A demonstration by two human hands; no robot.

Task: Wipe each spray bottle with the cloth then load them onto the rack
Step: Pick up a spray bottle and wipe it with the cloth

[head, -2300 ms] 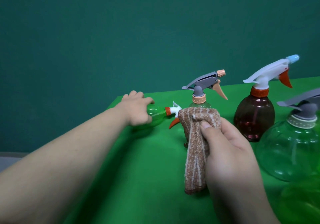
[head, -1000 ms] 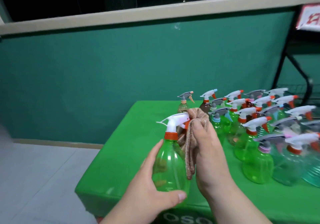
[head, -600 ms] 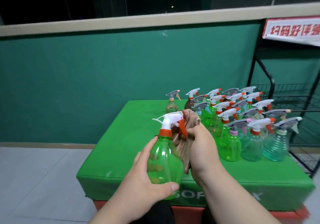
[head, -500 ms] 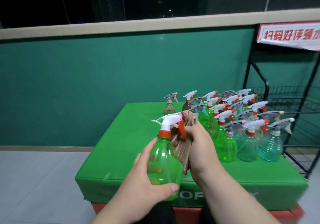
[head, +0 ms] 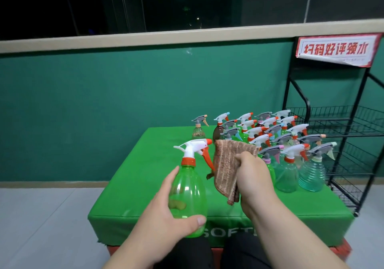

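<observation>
My left hand (head: 166, 214) grips a green spray bottle (head: 188, 187) upright by its lower body; it has a white head with an orange trigger and collar. To its right, my right hand (head: 252, 177) holds a folded brown striped cloth (head: 226, 165), which hangs just apart from the bottle's trigger. Behind them, several more spray bottles (head: 286, 144) stand in rows on the green padded table (head: 135, 175). At the far right stands the black wire rack (head: 340, 123), and the shelves I can see hold nothing.
A lone small clear bottle with a grey head (head: 199, 130) stands at the back, left of the group. A red and white sign (head: 335, 49) tops the rack. A green wall runs behind the table, with grey floor (head: 41, 216) to the left.
My left hand lifted the green bottle off the table and brought it close. The cloth was against the bottle's head; now my right hand has drawn it a little away to the right.
</observation>
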